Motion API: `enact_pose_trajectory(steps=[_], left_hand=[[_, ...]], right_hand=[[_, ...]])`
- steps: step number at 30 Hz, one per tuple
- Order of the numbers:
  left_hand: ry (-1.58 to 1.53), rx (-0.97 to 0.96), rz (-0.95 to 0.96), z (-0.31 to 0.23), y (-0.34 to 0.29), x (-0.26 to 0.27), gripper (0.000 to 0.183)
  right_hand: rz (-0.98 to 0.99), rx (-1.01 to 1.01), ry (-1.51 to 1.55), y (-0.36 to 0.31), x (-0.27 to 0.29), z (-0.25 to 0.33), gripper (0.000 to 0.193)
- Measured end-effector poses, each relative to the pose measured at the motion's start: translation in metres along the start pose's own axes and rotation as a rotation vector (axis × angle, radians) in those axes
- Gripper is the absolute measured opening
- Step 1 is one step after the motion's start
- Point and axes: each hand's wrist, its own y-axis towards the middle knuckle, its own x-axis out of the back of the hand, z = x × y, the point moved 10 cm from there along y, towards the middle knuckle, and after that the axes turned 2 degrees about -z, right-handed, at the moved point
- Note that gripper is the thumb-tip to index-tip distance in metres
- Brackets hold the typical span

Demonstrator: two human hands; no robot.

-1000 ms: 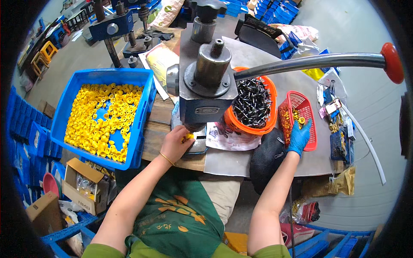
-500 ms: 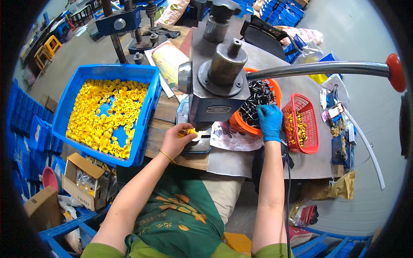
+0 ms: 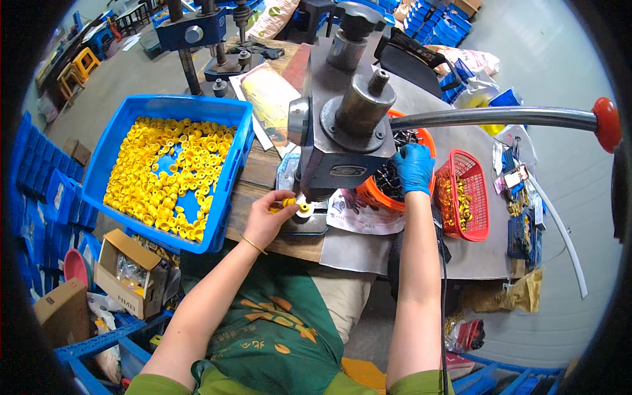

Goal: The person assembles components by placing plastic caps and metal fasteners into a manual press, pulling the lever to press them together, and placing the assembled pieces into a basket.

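Fingers (image 3: 276, 197) of my bare left hand (image 3: 264, 220) are pinched nearly together around small yellow caps (image 3: 288, 202), low in front of the lever press (image 3: 349, 164), over its metal base (image 3: 306, 225). Another yellow cap (image 3: 304, 207) sits under the press, beside my thumb. My blue-gloved right hand (image 3: 415, 170) reaches into the orange bucket (image 3: 382, 200) just right of the press, fingers curled down over black pins (image 3: 387, 179); I cannot tell whether they grip one. Left of the press, a blue tray (image 3: 238, 157) on the wooden surface (image 3: 262, 172) holds many loose caps. Farther right of the press stands a red slotted basket (image 3: 477, 181) of shiny gold-coloured parts (image 3: 462, 205).
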Motion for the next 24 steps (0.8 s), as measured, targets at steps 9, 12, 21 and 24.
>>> enact_pose_trajectory(steps=[9,12,21,24], left_hand=[[-0.246,0.162,-0.043,0.036,-0.005,0.016,0.025],[-0.297,0.217,-0.007,0.041,-0.009,0.008,0.024],[-0.34,0.236,-0.005,0.044,-0.017,0.018,0.023],[-0.317,0.249,-0.011,0.043,-0.02,0.016,0.024]], right_hand=[[-0.053,0.177,0.734,-0.068,0.086,0.084,0.009],[0.258,0.102,1.019,-0.109,0.047,0.133,0.016],[0.232,0.304,0.743,-0.122,0.017,0.168,0.019],[0.335,0.287,0.915,-0.124,0.006,0.187,0.016]])
